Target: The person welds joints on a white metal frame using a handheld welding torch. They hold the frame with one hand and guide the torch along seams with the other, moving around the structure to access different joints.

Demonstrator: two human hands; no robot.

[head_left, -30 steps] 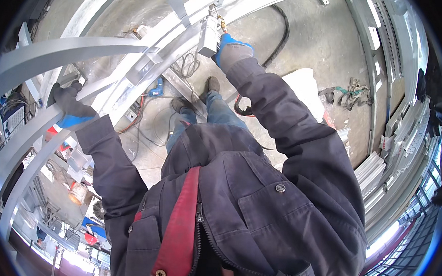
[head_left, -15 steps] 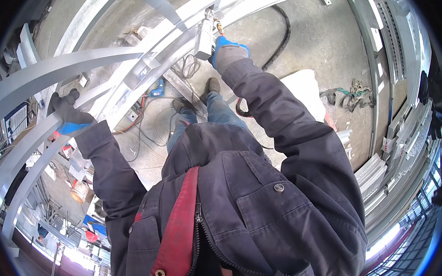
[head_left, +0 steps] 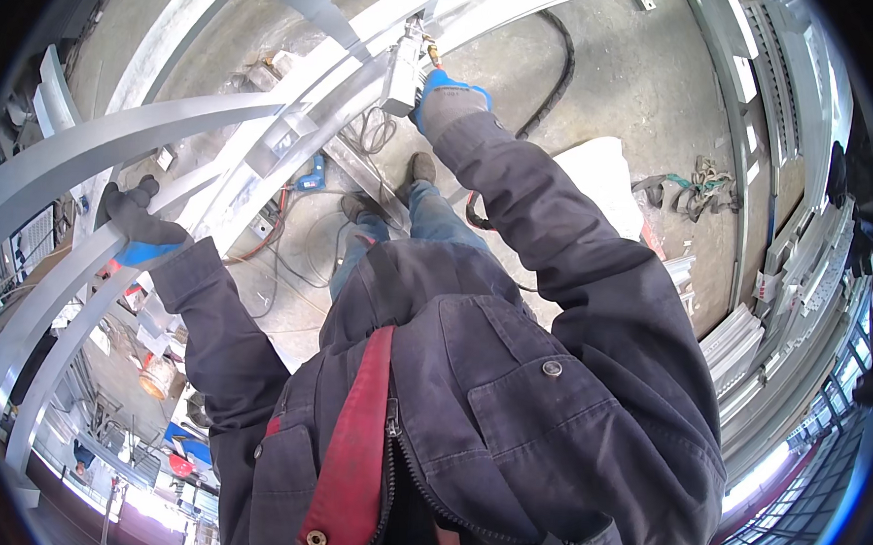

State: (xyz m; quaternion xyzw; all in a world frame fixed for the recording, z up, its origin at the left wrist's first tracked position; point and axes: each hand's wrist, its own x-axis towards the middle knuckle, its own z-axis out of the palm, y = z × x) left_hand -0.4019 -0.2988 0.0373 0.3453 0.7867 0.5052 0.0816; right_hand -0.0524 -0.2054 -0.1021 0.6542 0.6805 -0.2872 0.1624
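Observation:
My left hand (head_left: 143,220), in a grey and blue glove, is wrapped over a grey metal bar (head_left: 56,287) of a large frame. My right hand (head_left: 453,104), gloved in blue and grey, reaches far forward. It is closed on a silver box-shaped tool (head_left: 402,78) with a brass fitting (head_left: 431,51) beside it. The tool sits against the long pale beam (head_left: 313,79) of the frame. My right fingers are mostly hidden behind the tool and the glove's back. Curved grey bars (head_left: 138,124) of the frame arch past my left hand.
A blue power tool (head_left: 311,174) and loose cables (head_left: 368,131) lie on the floor near my feet. A dark hose (head_left: 569,67) curves right of my right hand. A white sheet (head_left: 604,178) and stacked metal profiles (head_left: 801,282) are at the right. A bucket (head_left: 158,376) stands at lower left.
My right hand and the silver tool have shifted very slightly to the left. My left hand stays on the bar.

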